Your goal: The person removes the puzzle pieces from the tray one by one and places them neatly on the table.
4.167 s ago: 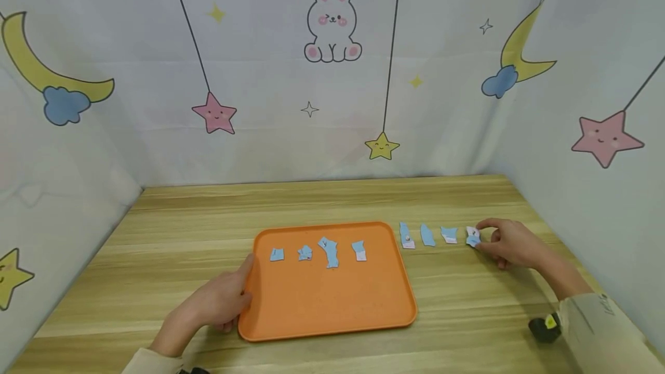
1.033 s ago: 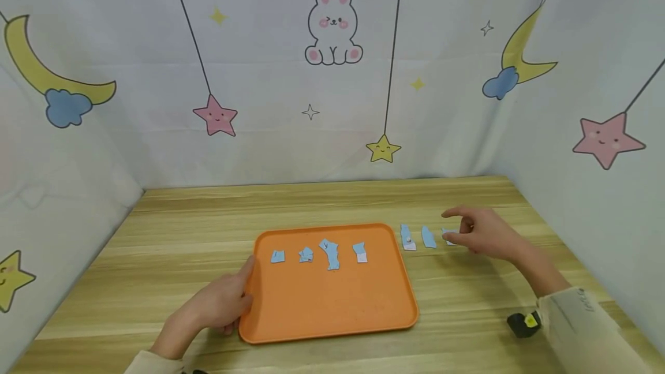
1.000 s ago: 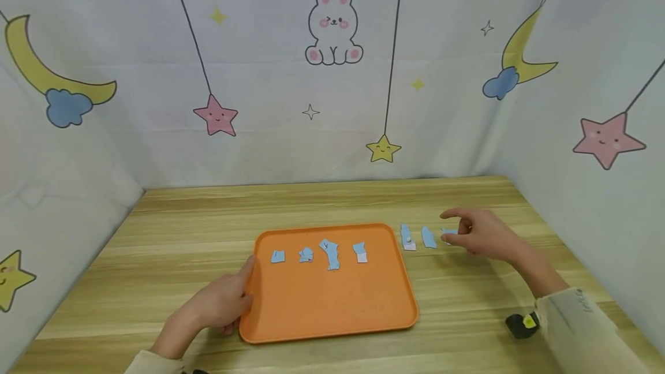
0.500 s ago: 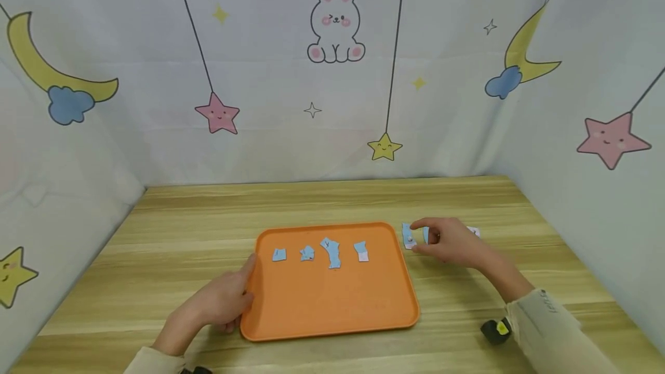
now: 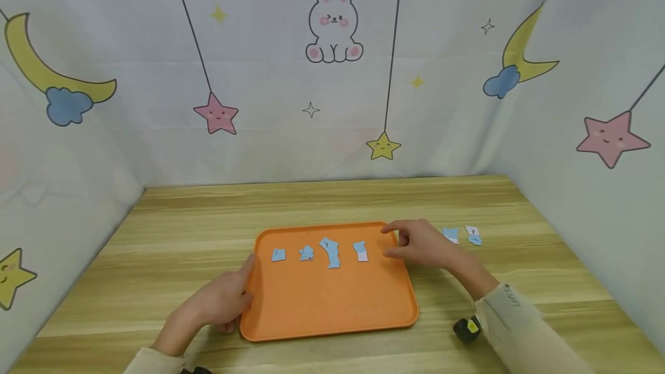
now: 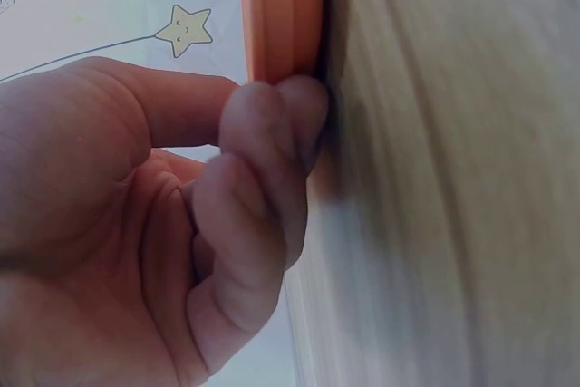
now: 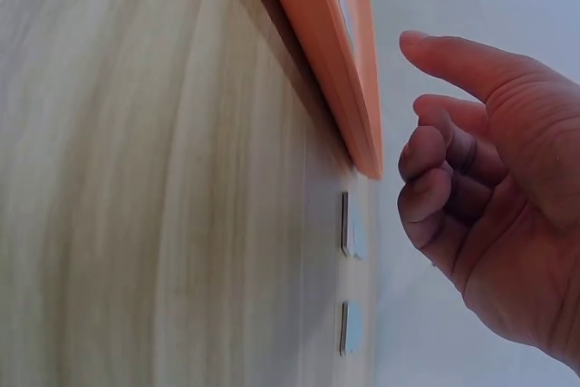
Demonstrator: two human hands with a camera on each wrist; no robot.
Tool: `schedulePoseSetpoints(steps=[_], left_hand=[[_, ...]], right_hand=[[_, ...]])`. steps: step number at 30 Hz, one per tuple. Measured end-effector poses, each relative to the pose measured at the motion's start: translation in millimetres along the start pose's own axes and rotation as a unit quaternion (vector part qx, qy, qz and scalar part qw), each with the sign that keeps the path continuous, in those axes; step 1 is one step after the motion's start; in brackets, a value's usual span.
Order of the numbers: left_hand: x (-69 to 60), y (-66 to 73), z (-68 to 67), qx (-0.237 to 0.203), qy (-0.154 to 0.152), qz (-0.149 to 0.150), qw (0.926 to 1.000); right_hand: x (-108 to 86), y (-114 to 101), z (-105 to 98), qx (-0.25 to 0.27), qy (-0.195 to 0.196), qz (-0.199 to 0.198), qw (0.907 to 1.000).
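Note:
My left hand [image 5: 223, 299] holds the left edge of an orange tray [image 5: 332, 305]; in the left wrist view its thumb and bent fingers pinch the tray's rim [image 6: 283, 15]. Over the tray's right edge hovers my right hand [image 5: 423, 241], thumb and forefinger spread with nothing between them, other fingers bent. Several flat blue puzzle pieces lie in a row inside the tray, among them a small squarish piece [image 5: 278, 254], a long branched piece [image 5: 331, 253] and a blue-and-pale piece [image 5: 361, 251]. The right hand hides the table pieces nearest the tray.
Right of the tray, a blue-and-white piece [image 5: 451, 235] and a curvy-edged piece [image 5: 474, 235] lie on the wooden table [image 5: 182, 218]. A white curtain [image 5: 260, 74] printed with stars, moons and a rabbit stands behind and at both sides.
My right hand has let go of the rightmost piece and travelled left over the row to the tray's right edge. The left hand has stayed on the tray.

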State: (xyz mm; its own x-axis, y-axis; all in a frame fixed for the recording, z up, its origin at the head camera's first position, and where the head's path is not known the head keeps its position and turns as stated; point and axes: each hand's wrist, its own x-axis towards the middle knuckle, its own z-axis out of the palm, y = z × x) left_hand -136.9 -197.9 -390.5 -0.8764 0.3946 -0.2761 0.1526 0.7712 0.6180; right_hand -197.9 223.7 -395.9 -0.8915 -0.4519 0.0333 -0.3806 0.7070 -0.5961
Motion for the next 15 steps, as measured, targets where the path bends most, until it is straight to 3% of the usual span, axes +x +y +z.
schedulePoseSetpoints(steps=[7,15], left_hand=[[-0.4,-2.2,-0.1,-0.001,-0.007,0.015,0.9999],[0.1,-1.4,-0.5,0.002,-0.001,-0.006,1.0]], right_hand=[[11.0,-9.8,10.4,-0.008,-0.03,0.0,0.9995],[19.9,-15.1,21.4,-0.042,-0.036,-0.002,0.9984]])
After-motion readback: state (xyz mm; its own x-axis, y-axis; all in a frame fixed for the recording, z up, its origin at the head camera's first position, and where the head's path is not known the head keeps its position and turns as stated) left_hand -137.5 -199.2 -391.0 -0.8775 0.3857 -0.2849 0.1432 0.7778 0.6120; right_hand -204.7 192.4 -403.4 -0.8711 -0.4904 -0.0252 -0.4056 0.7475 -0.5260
